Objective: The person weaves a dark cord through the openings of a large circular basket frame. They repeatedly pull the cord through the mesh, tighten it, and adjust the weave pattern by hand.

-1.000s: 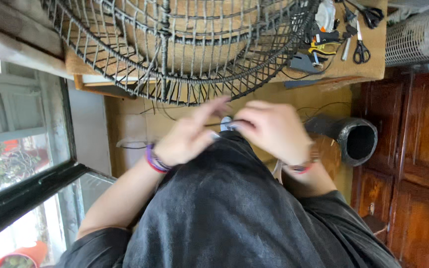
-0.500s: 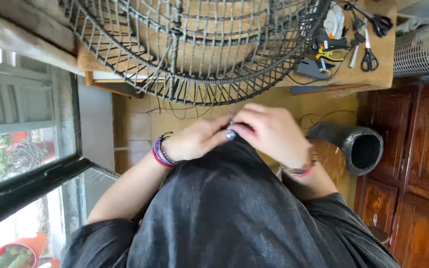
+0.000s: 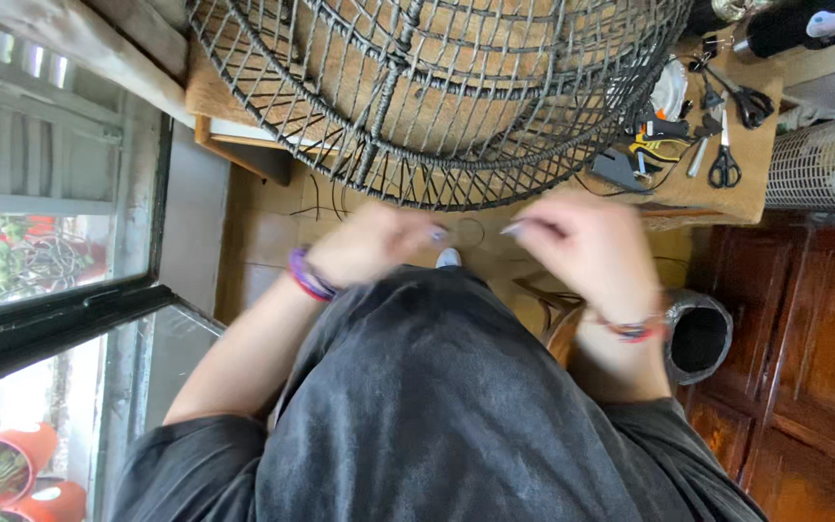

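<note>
Both hands motion-blurred, left hand [image 3: 369, 246] and right hand [image 3: 591, 246] apart, fingers' grip unclear, wire basket [image 3: 437, 97] cropped above

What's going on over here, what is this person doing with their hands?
A person in a dark grey shirt holds both hands apart just below a large round black wire cage that lies on a wooden workbench. The left hand and right hand are blurred; each seems to pinch something small and thin. Black-handled scissors lie on the bench to the right.

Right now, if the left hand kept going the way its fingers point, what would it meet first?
Probably the right hand: the left hand points across at it over a small gap. Both are blurred, so depth is unsure.
</note>
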